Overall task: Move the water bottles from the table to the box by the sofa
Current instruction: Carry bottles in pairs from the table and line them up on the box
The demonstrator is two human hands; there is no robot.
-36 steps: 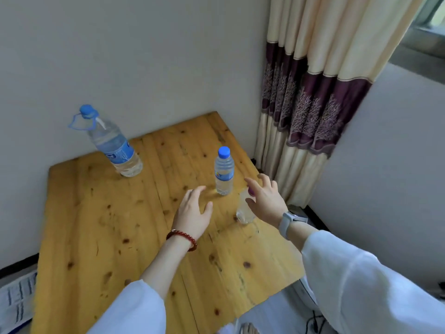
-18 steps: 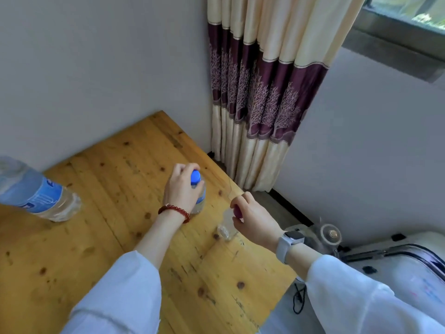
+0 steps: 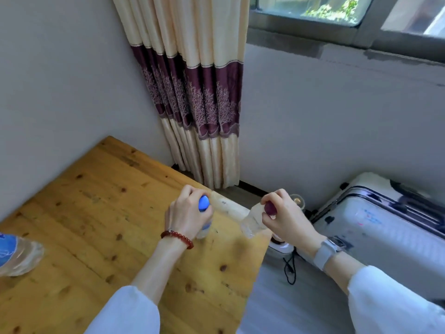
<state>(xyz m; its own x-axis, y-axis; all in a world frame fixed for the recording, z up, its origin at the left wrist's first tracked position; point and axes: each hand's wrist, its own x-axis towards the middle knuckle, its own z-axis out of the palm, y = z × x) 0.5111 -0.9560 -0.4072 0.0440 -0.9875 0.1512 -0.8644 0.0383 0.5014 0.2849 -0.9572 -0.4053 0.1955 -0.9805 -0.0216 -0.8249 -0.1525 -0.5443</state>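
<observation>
Bottles (image 3: 252, 221) gripped; suitcase (image 3: 385, 227), curtain (image 3: 192, 92) beside table (image 3: 96, 213).

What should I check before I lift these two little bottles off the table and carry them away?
1. Left hand grips the blue-capped bottle at its top: ok.
2. Right hand pinches the dark-red cap of the clear bottle: ok.
3. Clear bottle upright: not ok, it tilts at the table edge.
4. Caps screwed tight: cannot tell.
5. Box by the sofa in sight: not ok, only a suitcase shows.
6. Big bottle taken care of: not ok, it remains on the table.
</observation>
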